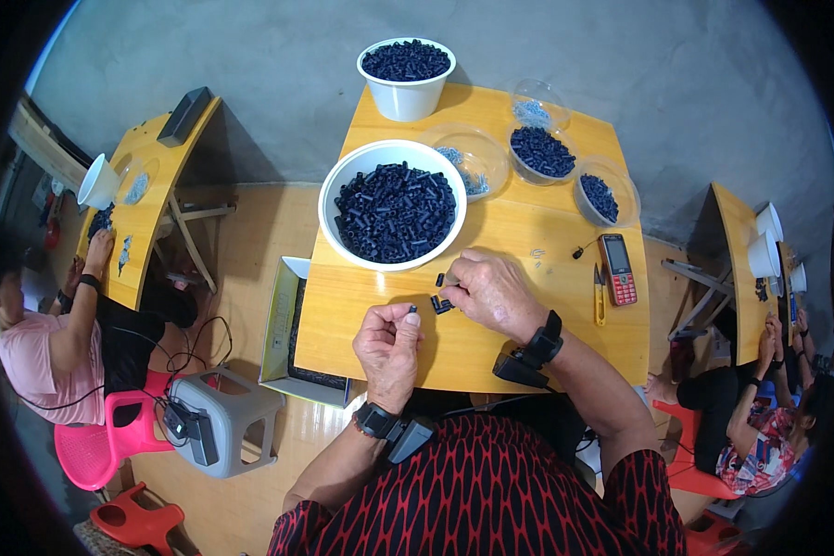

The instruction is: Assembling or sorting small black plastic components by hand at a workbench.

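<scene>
Small dark tube pieces [441, 302] lie loose on the yellow table [528, 306], just in front of the big white bowl [392, 219], and that is where I see both hands at work in the head view. My left hand [389, 345] is curled shut with one small dark piece [412, 309] pinched at the tips of thumb and forefinger, held just above the tabletop. My right hand [491, 292] rests on the table beside it, fingers bent down over the loose tube pieces and touching them; I cannot tell whether it actually grips one. Both wrists carry black bands with small black units.

The big white bowl is heaped with the same dark tubes and sits at the table's left half, close to the hands. Behind it stands a white bucket [406, 78], also full. To the right are clear plastic bowls [541, 152] holding dark pieces and small pale parts. A red phone [618, 269] and yellow snips [600, 295] lie near the right edge, well apart from the hands.

At the left, another person [42, 343] sits at a second yellow table [148, 208]; more people work at the far right.
</scene>
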The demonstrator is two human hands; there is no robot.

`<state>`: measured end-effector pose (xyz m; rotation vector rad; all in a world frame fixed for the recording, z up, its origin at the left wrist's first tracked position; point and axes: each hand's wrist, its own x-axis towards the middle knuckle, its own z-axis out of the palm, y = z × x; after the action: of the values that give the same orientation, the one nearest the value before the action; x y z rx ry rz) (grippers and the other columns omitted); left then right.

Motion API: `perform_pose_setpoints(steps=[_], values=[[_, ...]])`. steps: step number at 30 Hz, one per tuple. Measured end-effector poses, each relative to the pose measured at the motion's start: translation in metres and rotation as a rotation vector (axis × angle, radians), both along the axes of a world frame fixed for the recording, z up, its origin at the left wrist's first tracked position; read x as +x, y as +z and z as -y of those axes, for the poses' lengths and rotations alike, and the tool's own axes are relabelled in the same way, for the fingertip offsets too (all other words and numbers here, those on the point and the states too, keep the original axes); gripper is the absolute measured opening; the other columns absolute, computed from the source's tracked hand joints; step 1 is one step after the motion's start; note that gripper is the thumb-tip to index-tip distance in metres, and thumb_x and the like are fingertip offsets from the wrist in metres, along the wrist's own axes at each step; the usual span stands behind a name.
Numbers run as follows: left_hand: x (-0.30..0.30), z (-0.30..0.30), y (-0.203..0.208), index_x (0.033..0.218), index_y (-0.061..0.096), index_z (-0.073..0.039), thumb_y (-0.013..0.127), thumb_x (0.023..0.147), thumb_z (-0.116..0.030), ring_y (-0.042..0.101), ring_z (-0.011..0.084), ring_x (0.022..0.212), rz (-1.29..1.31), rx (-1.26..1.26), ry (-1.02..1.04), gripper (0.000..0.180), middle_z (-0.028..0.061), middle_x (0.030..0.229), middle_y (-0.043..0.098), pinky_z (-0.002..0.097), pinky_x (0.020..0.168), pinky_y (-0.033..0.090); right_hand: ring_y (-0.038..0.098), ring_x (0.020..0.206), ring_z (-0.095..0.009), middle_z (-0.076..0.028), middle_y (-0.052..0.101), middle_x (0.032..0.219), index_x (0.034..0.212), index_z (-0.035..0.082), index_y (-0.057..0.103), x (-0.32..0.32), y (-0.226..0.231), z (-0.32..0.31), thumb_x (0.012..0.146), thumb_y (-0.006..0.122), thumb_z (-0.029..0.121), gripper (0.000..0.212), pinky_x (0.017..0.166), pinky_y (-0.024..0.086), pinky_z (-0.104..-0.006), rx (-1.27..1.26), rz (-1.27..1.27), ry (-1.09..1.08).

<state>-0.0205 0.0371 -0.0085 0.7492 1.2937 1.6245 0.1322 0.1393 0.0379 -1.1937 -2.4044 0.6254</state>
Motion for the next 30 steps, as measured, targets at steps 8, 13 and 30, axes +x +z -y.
perform_pose_setpoints(steps=[8, 13, 30], values=[[0.000, 0.000, 0.003, 0.098, 0.061, -0.001, 0.066, 0.091, -0.004, 0.057, 0.0070, 0.063, 0.034, -0.004, -0.029, 0.009, 0.0013, 0.082, 0.063, 0.0208, 0.057, 0.048, 0.065, 0.070, -0.012, -0.006, 0.065, 0.080, 0.088, 0.000, 0.055, 0.027, -0.012, 0.012, 0.090, 0.063, 0.004, 0.009, 0.059, 0.051, -0.0267, -0.410, -0.650, -0.092], [0.000, 0.003, 0.003, 0.098, 0.061, -0.001, 0.065, 0.091, -0.004, 0.058, 0.0076, 0.064, -0.035, -0.006, -0.111, 0.009, 0.0015, 0.081, 0.063, 0.0215, 0.058, 0.049, 0.065, 0.074, -0.013, -0.008, 0.064, 0.081, 0.095, -0.002, 0.055, 0.055, 0.003, 0.039, 0.091, 0.058, -0.001, 0.005, 0.064, 0.053, -0.0257, -0.654, -0.712, -0.224], [0.031, 0.006, 0.000, 0.104, 0.059, 0.001, 0.061, 0.095, -0.006, 0.063, 0.0106, 0.069, 0.103, -0.073, -0.508, 0.012, 0.0056, 0.085, 0.066, 0.0231, 0.060, 0.052, 0.065, 0.076, -0.012, -0.007, 0.059, 0.088, 0.110, -0.004, 0.056, 0.074, -0.008, 0.078, 0.099, 0.048, 0.005, 0.016, 0.067, 0.053, -0.0255, -0.611, -0.689, -0.104]])
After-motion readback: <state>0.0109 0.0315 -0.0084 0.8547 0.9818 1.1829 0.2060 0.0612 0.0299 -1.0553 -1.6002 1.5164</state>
